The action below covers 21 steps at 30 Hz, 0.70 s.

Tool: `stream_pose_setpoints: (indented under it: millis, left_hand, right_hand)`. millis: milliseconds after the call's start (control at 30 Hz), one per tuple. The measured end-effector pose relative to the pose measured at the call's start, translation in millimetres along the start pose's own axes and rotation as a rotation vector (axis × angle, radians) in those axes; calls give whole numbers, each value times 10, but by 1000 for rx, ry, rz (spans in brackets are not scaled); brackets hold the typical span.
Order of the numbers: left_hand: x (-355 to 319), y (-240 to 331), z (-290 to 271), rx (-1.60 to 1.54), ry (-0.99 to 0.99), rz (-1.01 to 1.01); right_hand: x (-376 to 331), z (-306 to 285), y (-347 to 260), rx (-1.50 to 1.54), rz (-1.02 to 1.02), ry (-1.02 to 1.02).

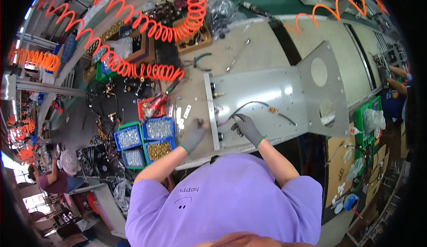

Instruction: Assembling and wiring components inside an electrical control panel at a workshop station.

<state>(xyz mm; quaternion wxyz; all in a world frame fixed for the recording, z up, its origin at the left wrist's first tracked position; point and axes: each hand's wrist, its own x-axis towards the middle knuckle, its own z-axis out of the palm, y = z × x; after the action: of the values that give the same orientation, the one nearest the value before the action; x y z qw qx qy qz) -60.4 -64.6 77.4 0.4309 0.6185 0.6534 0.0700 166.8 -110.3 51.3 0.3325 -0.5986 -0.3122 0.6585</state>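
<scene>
A bent grey sheet-metal panel [271,91] with round holes lies on the workbench in front of me. A thin black cable [262,105] with an orange tip runs across it. My right hand [247,128], in a grey glove, pinches the near end of that cable on the panel. My left hand [195,134], also gloved, rests closed at the panel's left edge, just right of the blue bins; what it holds, if anything, is hidden. Small brass fittings [217,95] stick out of the panel's left flange.
Blue bins of screws [147,142] and a red tray [151,107] sit at my left. Orange coiled air hoses [147,69] hang over the bench. Pliers [202,60] and loose tools lie beyond the panel. Other people work at the far left [53,176] and far right [398,82].
</scene>
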Motion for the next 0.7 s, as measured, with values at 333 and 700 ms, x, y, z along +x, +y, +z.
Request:
stream_pose_setpoints:
  millis: [333, 700]
  left_hand:
    - [1892, 3099, -1697, 158, 857, 723]
    - [787, 2709, -1313, 435, 415, 1124]
  right_hand:
    - [1131, -631, -2108, 80, -530, 78]
    - [1549, -625, -4001, 716, -615, -260]
